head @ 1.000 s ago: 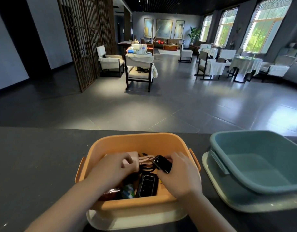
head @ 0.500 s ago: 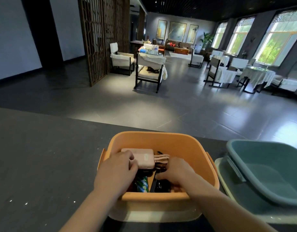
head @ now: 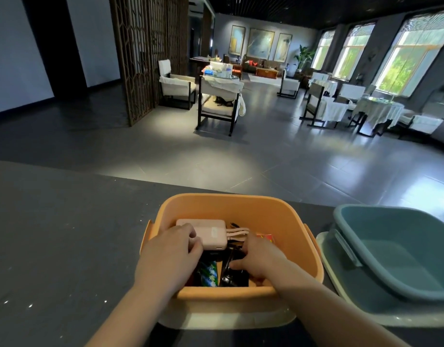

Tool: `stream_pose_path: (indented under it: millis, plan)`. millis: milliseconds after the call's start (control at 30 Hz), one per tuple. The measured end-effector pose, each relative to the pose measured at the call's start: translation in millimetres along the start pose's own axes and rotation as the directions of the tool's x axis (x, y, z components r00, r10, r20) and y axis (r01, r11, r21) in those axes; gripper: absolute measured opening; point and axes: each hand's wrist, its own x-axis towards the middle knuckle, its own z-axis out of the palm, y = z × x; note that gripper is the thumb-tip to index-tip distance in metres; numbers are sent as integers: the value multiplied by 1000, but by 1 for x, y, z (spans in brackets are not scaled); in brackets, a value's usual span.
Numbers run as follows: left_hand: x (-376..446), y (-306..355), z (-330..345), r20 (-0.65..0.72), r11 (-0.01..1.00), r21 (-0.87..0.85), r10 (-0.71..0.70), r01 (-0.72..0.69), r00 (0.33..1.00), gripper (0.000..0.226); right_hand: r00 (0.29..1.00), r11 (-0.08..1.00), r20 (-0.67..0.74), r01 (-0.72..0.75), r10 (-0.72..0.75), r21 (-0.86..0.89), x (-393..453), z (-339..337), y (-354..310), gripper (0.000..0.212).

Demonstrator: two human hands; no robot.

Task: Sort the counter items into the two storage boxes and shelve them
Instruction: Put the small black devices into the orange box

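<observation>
Both hands cover much of the orange box's (head: pixel 231 209) contents; the dark items (head: pixel 231 271) under the right hand (head: pixel 259 256) cannot be told apart. The teal box (head: pixel 391 249) runs off the right edge. The left hand (head: pixel 169 256) hides part of the pink charger (head: pixel 211 232).

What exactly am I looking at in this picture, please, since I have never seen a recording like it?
There is no machine here: a person wears a camera on the head, so you look forward and down at both bare hands. On a dark counter stands an orange box holding small items, with a teal box, which looks empty, beside it on the right. The left hand touches a pink power bank in the orange box. The right hand reaches among dark gadgets there; its grip is hidden.
</observation>
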Motion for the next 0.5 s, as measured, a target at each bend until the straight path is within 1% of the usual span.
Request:
stream_pose_path:
  millis: [100,200,300,400,433,500]
  plan:
    - [0,0,0,-4,1000,2,-3,3,1000,17,1000,1000,11,17,-17,-7,-1,0,2,65]
    - [0,0,1,-5,1000,6,-3,3,1000,17,999,1000,30,13,-14,8,-1,-2,4,66]
    - [0,0,1,-5,1000,16,-7,7,1000,16,999,1000,25,21,-20,-24,-2,-2,5,64]
    - [-1,2,-1,11,999,28,-18,18,1000,18,999,998,40,30,-28,-48,-4,-4,5,49]
    - [-2,3,-3,23,999,28,-23,22,999,18,999,999,22,36,-35,-39,-6,-6,5,42]
    - [-4,6,-7,44,999,12,-33,33,998,18,997,999,-65,46,-46,3,-14,-12,5,34]
